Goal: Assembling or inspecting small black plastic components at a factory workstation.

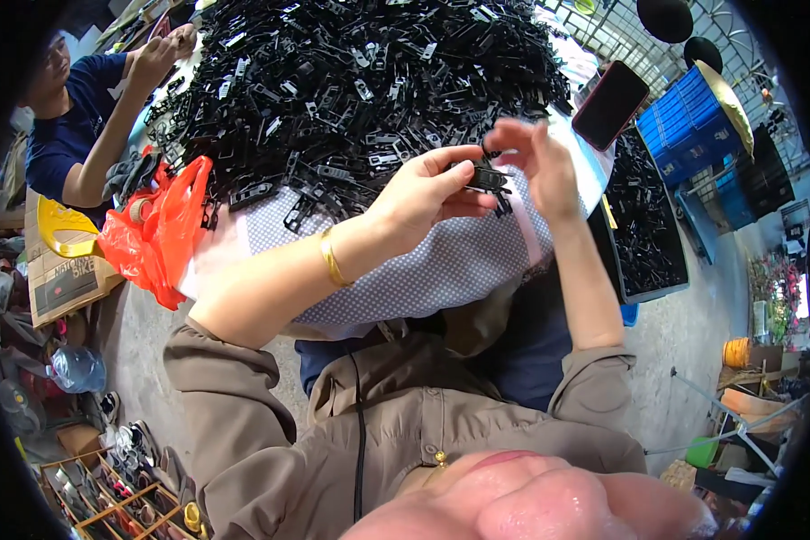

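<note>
Two hands point(423, 193) point(540, 166), seemingly one black clip point(488, 177)

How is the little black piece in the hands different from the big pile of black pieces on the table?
The black piece is a single one, pinched between the left hand and right hand; the pile is a huge tangled heap. The piece is lifted above the dotted cloth; the pile lies on the table, untouched. Both are black and look like the same kind of part.
</note>
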Demonstrator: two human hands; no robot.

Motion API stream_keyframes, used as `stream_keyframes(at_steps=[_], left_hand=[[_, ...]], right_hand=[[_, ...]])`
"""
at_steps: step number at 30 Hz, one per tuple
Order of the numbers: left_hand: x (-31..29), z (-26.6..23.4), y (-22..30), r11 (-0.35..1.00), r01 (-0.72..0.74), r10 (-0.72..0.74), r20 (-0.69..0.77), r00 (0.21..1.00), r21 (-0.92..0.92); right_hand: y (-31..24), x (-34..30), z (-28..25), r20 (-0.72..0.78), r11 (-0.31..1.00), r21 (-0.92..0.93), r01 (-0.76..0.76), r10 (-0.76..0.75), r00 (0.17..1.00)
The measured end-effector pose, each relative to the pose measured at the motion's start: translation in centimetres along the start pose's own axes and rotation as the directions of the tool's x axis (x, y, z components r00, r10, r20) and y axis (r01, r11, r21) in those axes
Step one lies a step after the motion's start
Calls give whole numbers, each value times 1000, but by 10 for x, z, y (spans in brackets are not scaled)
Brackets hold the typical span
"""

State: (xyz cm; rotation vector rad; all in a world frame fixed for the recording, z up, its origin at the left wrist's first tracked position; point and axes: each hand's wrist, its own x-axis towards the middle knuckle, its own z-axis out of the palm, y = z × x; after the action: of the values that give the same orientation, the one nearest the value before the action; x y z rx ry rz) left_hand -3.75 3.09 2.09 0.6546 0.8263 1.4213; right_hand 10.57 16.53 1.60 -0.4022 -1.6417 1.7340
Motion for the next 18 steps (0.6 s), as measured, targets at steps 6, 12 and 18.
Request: stream_keyframes(at_steps=[6, 12, 18], left_hand=[[7, 2, 4, 976, -14, -5, -90, 996, -217], [7, -5, 7, 971, -18, -10, -116, 993, -239], [10, -5, 4, 970, 3, -35, -128, 991, -243]], right_hand=[[23, 118, -62, 228, -108, -972, 208, -647, 728], [22, 143, -51, 235, -225, -964, 142, -466, 853], [5, 115, -41, 105, 220, -938, 267, -553, 826]])
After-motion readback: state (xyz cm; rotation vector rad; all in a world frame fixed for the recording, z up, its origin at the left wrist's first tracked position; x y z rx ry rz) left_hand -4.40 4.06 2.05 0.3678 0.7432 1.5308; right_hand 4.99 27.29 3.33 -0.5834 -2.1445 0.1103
